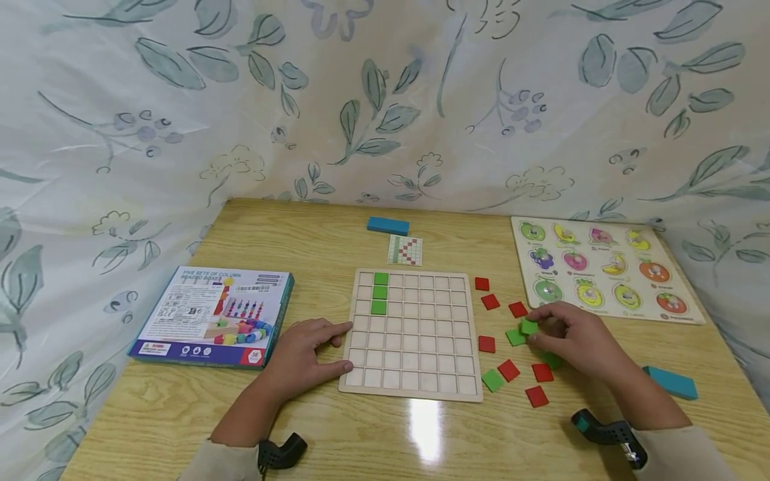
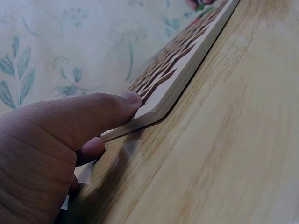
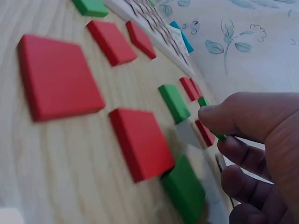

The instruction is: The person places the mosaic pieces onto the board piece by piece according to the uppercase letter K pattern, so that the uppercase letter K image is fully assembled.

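A wooden grid board [image 1: 412, 395] lies flat on the table, with three green square tiles [image 1: 379, 292] in one column at its upper left. At the board's left edge, my left hand [image 1: 307, 354] rests its thumb and index finger. The left wrist view shows that thumb [image 2: 110, 105] on top of the rim near a corner. My right hand [image 1: 574, 334] pinches a green tile [image 1: 529, 327] between thumb and fingers, right of the board. Just beneath it on the table is another green tile [image 1: 515, 337]. Several red tiles [image 3: 60, 77] lie scattered around that hand.
Behind the board sit a small pattern card [image 1: 406, 250] and a blue block [image 1: 388, 226]. A fruit puzzle board [image 1: 556, 251] lies back right, with another blue block [image 1: 670, 383] in front of it. A boxed toy set [image 1: 210, 317] lies left. Patterned cloth [image 1: 385, 100] hangs behind.
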`<state>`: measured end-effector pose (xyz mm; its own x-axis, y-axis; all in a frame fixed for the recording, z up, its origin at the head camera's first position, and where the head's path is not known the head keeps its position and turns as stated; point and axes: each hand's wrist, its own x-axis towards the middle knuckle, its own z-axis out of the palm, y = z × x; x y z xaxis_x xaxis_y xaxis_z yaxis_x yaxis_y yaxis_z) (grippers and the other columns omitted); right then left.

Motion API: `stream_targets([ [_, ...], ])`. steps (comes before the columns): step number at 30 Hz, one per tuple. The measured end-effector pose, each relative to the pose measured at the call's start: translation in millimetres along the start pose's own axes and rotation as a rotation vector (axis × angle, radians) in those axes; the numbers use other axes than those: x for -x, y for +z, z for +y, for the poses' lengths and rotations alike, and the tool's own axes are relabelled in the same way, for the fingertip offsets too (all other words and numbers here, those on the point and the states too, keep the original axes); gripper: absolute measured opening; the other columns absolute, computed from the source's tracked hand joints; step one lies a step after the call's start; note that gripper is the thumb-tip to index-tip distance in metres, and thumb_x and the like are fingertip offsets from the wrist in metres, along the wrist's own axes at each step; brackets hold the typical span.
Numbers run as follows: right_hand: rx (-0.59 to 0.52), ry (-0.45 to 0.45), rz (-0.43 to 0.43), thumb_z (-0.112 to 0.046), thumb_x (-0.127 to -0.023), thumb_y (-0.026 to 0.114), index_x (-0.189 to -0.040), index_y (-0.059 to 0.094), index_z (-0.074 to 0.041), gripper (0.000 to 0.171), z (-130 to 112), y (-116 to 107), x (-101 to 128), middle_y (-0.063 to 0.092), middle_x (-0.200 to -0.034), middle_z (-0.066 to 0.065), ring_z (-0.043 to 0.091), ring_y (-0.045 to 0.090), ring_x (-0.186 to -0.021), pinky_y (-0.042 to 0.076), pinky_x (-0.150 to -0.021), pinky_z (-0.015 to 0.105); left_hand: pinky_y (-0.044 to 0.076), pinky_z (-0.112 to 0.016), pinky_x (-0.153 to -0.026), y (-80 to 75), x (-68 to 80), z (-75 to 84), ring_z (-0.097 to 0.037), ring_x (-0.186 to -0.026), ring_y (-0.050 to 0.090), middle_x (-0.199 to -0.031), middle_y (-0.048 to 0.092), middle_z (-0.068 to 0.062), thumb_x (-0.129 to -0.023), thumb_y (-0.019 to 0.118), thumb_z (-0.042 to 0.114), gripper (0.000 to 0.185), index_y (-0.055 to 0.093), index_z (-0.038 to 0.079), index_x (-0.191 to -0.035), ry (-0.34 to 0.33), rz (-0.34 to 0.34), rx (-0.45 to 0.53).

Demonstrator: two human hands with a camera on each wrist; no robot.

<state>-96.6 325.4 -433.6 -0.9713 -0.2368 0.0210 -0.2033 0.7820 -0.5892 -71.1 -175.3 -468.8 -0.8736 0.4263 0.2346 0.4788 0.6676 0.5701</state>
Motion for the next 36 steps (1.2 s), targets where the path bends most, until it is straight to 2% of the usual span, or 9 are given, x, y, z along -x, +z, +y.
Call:
stream_targets([
  [11, -0.063, -0.044, -0.058, -0.012, -0.092, 0.085, -0.117, 0.076, -0.016, 0.027, -23.6, -0.5, -14.4, 0.065, -0.094, 0.0, 0.014, 0.054, -0.07, 0.045, -0.056, 0.029, 0.042, -0.032, -0.076, 0.6, -0.6, -0.4, -0.004, -0.081, 0.047, -0.095, 0.059, 0.018, -0.083, 0.092, 0.044, 0.062, 0.075, 0.019, -0.137, -0.011, -0.012, -0.013],
  [16, -0.073, -0.087, -0.076, -0.014, -0.091, 0.087, -0.116, 0.076, -0.016, 0.027, -34.6, 6.2, -23.0, 0.068, -0.102, -0.001, 0.014, 0.055, -0.074, 0.047, -0.062, 0.028, 0.042, -0.032, -0.077, 0.3, -0.8, 0.1, -0.004, -0.081, 0.048, -0.095, 0.06, 0.018, -0.083, 0.092, 0.043, 0.061, 0.076, 0.019, -0.136, -0.008, -0.007, -0.017],
  [21, -0.081, -0.105, -0.092, -0.014, -0.09, 0.088, -0.116, 0.076, -0.017, 0.028, -45.2, 14.2, -30.4, 0.061, -0.092, -0.001, 0.017, 0.052, -0.079, 0.045, -0.063, 0.028, 0.043, -0.034, -0.077, 0.9, 0.0, 0.1, -0.004, -0.082, 0.049, -0.094, 0.06, 0.018, -0.083, 0.092, 0.041, 0.06, 0.076, 0.019, -0.135, 0.006, 0.006, -0.018],
  [28, -0.131, -0.108, -0.116, -0.012, -0.09, 0.087, -0.116, 0.076, -0.017, 0.028, -60.4, 25.0, -42.8, 0.067, -0.1, 0.0, 0.02, 0.054, -0.081, 0.047, -0.065, 0.029, 0.044, -0.035, -0.078, 0.3, -0.3, 0.9, -0.005, -0.083, 0.049, -0.094, 0.06, 0.018, -0.084, 0.091, 0.042, 0.059, 0.076, 0.019, -0.136, -0.006, -0.007, -0.007],
  [32, -0.157, -0.111, -0.128, -0.012, -0.09, 0.088, -0.115, 0.076, -0.018, 0.028, -68.6, 32.6, -50.1, 0.064, -0.096, 0.003, 0.022, 0.055, -0.083, 0.047, -0.066, 0.029, 0.044, -0.035, -0.078, -0.4, -1.0, 1.3, -0.004, -0.082, 0.049, -0.095, 0.06, 0.018, -0.085, 0.091, 0.042, 0.059, 0.075, 0.019, -0.136, -0.013, -0.016, -0.005],
  [36, -0.171, -0.123, -0.144, -0.011, -0.089, 0.088, -0.115, 0.076, -0.017, 0.029, -77.2, 39.9, -55.8, 0.06, -0.087, 0.001, 0.021, 0.053, -0.078, 0.045, -0.062, 0.03, 0.044, -0.035, -0.078, -0.8, -1.4, 1.4, -0.004, -0.083, 0.048, -0.096, 0.061, 0.018, -0.085, 0.09, 0.043, 0.059, 0.075, 0.019, -0.137, -0.022, -0.023, -0.003],
])
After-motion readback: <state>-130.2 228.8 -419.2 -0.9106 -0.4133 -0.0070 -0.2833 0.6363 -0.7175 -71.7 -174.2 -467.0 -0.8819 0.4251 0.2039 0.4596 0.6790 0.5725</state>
